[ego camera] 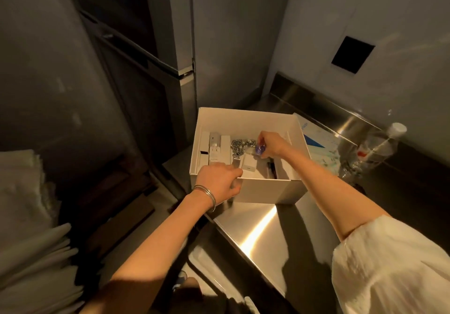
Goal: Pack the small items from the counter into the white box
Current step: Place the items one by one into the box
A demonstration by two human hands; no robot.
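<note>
An open white box (267, 190) stands at the left end of a steel counter (255, 231). Inside lie small white packages (214, 148), a metal wristwatch (237, 146), a white charger cube (248, 162) and a dark pen (271, 167). My right hand (271, 144) reaches into the box and pinches a small shiny blue-purple item (259, 150) just above the contents. My left hand (219, 182), with a bangle on the wrist, grips the box's near left corner.
A clear plastic bottle (375, 148) lies on the counter right of the box, beside a white and blue sheet (316, 138). A tall grey fridge (185, 45) stands behind the box. Stacked pale cloth (26, 216) sits at the far left.
</note>
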